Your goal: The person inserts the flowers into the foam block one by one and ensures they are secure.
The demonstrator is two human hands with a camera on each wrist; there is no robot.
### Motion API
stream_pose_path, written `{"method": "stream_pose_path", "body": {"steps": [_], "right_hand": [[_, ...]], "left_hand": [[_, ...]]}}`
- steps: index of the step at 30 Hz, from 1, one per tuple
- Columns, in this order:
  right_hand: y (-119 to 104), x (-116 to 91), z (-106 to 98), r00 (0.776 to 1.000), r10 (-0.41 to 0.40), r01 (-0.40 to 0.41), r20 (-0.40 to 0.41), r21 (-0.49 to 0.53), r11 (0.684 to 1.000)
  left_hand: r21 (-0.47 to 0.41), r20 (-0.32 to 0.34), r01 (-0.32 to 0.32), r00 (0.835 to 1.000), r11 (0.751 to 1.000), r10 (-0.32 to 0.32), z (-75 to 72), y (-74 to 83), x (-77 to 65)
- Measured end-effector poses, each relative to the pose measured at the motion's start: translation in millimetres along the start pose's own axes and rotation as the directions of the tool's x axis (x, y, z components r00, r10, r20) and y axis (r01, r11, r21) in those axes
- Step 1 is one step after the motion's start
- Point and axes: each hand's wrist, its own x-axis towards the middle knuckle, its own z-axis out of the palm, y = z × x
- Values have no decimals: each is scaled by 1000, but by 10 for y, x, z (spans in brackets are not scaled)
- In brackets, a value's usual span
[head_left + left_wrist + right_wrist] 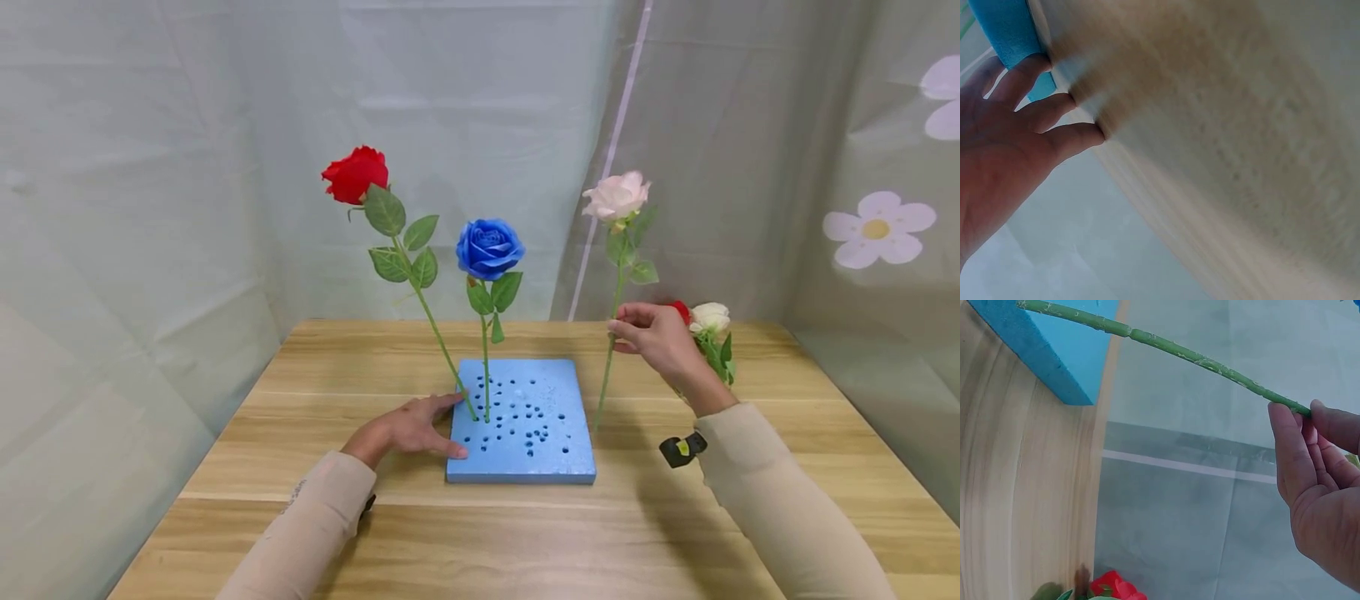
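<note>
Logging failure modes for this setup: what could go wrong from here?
The right hand pinches the pink rose well above its lower end, so it could swing and miss a hole in the blue block.
The red rose leans left in the block and might loosen if bumped.
The left hand, at the block's left edge, sits close to that rose's stem and could knock it.

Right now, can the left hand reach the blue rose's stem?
Probably yes: the left hand touches the blue board, near the blue rose's stem. The red rose's stem stands between, though, so the hand might go around.
</note>
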Motion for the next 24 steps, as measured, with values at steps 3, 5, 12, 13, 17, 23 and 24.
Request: {"method": "stream_pose_path", "body": {"steps": [3, 5, 12, 13, 17, 23, 24], "right_hand": [[-13, 18, 8, 1000, -7, 7, 4, 14, 1000], [-28, 34, 14, 1000, -19, 19, 5, 26, 999], [-94, 73, 59, 999, -34, 33, 16, 38, 999], [-100, 78, 67, 999, -30, 29, 17, 36, 999], [-117, 112, 111, 999, -41, 40, 20, 31, 999], [-140, 153, 152, 998, -58, 57, 26, 23, 998], [-145, 156, 158, 998, -61, 60, 27, 25, 998]], "left_hand": [[7, 2, 3, 1000, 1000, -3, 5, 2, -1], [10, 2, 2, 1000, 1000, -2, 7, 2, -1], [13, 4, -5, 1000, 1000, 4, 2, 13, -5], [15, 5, -4, 1000, 1000, 4, 1, 13, -6], [20, 7, -2, 1000, 1000, 2, 0, 16, -13], [17, 4, -4, 1000, 1000, 4, 1, 2, -1], [16, 4, -6, 1000, 1000, 6, 1, 0, 3]]}}
